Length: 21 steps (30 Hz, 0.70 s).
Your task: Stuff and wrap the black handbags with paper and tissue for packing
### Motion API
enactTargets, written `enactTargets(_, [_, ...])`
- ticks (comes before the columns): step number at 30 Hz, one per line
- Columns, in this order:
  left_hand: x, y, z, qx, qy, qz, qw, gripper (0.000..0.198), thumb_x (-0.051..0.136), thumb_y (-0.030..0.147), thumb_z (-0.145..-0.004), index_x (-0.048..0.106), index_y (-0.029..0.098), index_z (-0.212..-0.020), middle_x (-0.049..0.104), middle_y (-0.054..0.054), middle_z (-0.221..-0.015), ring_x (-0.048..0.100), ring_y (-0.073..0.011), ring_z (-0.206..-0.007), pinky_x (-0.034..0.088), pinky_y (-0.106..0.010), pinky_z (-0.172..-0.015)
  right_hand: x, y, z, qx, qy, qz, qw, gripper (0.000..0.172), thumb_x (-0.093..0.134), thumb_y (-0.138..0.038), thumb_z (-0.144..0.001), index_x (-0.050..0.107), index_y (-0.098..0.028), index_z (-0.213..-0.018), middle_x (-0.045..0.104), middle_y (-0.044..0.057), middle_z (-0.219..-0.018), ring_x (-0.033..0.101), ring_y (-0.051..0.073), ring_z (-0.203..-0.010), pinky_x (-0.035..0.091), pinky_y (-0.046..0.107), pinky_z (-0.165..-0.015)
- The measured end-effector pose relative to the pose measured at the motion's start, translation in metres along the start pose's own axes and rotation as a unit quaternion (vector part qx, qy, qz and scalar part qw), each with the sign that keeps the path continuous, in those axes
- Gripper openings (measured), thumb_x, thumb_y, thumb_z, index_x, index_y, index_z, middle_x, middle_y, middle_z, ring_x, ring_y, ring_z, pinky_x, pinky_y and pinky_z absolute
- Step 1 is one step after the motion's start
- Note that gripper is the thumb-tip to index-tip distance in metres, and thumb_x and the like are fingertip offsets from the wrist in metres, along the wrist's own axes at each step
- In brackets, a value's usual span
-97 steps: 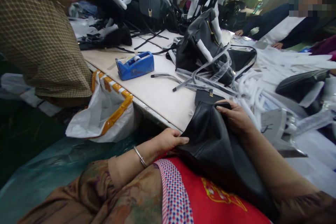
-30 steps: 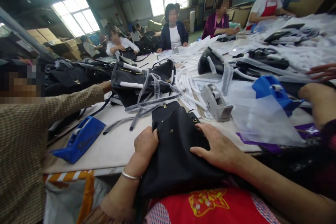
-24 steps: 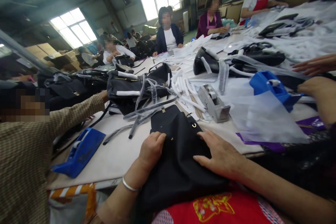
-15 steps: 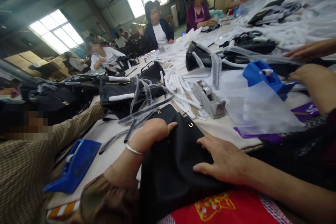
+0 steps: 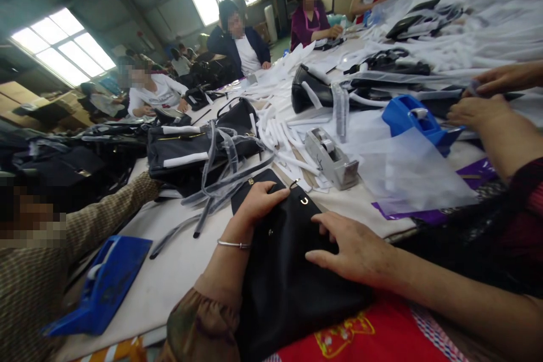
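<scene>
A soft black leather bag (image 5: 288, 277) lies over the table's near edge and onto my red apron. My left hand (image 5: 259, 203), a thin bangle at the wrist, rests on the bag's upper flap with fingers bent over it, close to a small gold ring. My right hand (image 5: 350, 246) lies on the bag's right side, fingers spread and pressing down. Neither hand lifts the bag off the table.
A grey tape dispenser (image 5: 331, 157) stands just beyond the bag, a blue one (image 5: 418, 120) to the right, another blue one (image 5: 104, 285) near left. Black bags with clear wrapped straps (image 5: 199, 150), white strips and plastic sheet crowd the table (image 5: 182, 260). A person's checked sleeve (image 5: 106, 212) reaches in at left; another person's hands (image 5: 479, 107) work at right.
My left hand has slid up the bag from its lower left edge to the upper flap. My right hand has stayed on the bag's right side. The view has tilted left.
</scene>
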<state>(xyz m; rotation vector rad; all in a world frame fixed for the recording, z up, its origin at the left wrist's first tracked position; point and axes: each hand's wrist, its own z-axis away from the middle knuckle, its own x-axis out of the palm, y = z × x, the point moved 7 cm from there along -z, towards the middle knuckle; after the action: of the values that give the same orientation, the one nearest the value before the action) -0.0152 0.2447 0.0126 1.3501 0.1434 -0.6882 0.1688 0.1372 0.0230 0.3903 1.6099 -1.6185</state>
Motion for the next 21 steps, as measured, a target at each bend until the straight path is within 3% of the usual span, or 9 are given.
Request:
enactTargets(3, [0.0,-0.007,0.002,-0.014,-0.016,0.131,0.991,0.039,0.072,0.051,-0.074,0.062,0.014,-0.069,0.056,0.002,-0.06,0.048,-0.0099,-0.052,0.034,-0.023,-0.051,-0.001,-0.003,-0.004,0.001,0.021,-0.021,1.0,0.065,0.072,-0.053,-0.075,0.058,-0.014,-0.127,0.066,0.013,-0.11,0.063,0.026,-0.091,0.051,0.038,-0.078])
enactTargets(9, [0.006,-0.001,0.008,0.03,-0.025,0.309,0.95,0.029,0.079,0.04,-0.073,0.067,0.014,-0.077,0.059,0.002,-0.065,0.052,-0.009,-0.055,0.04,-0.022,-0.056,0.001,-0.007,-0.013,0.024,0.029,-0.044,0.998,0.076,0.074,-0.059,-0.071,0.054,-0.013,-0.127,0.065,0.013,-0.11,0.063,0.026,-0.093,0.049,0.036,-0.077])
enactTargets(12, [0.005,0.008,0.007,0.079,-0.017,0.316,0.945,0.024,0.078,0.036,-0.075,0.072,0.014,-0.083,0.062,0.0,-0.075,0.057,-0.0109,-0.067,0.045,-0.023,-0.066,0.007,-0.006,-0.024,0.046,0.015,-0.083,0.995,0.065,0.075,-0.06,-0.069,0.059,-0.015,-0.113,0.068,0.008,-0.094,0.064,0.022,-0.08,0.047,0.033,-0.067])
enactTargets(17, [-0.001,0.017,0.008,0.134,0.02,0.285,0.949,0.024,0.079,0.035,-0.075,0.079,0.016,-0.09,0.064,-0.009,-0.123,0.057,-0.0245,-0.113,0.046,-0.03,-0.094,0.021,-0.002,-0.045,0.067,-0.005,-0.159,0.985,0.044,0.078,-0.05,-0.067,0.062,-0.017,-0.091,0.065,0.001,-0.07,0.059,0.017,-0.063,0.039,0.027,-0.053])
enactTargets(19, [0.0,0.016,0.009,0.129,0.01,0.285,0.95,0.029,0.078,0.036,-0.076,0.078,0.018,-0.099,0.065,-0.009,-0.126,0.058,-0.026,-0.115,0.045,-0.032,-0.096,0.023,0.0,-0.049,0.084,-0.002,-0.173,0.981,0.039,0.076,-0.05,-0.069,0.062,-0.017,-0.085,0.063,0.001,-0.068,0.057,0.016,-0.062,0.037,0.026,-0.052])
enactTargets(21, [0.003,0.013,0.01,0.11,-0.009,0.287,0.952,0.035,0.076,0.037,-0.079,0.076,0.018,-0.108,0.07,-0.009,-0.115,0.063,-0.024,-0.104,0.048,-0.032,-0.092,0.022,0.0,-0.051,0.097,-0.002,-0.178,0.979,0.037,0.072,-0.053,-0.073,0.062,-0.018,-0.08,0.063,0.001,-0.068,0.056,0.015,-0.061,0.037,0.026,-0.052])
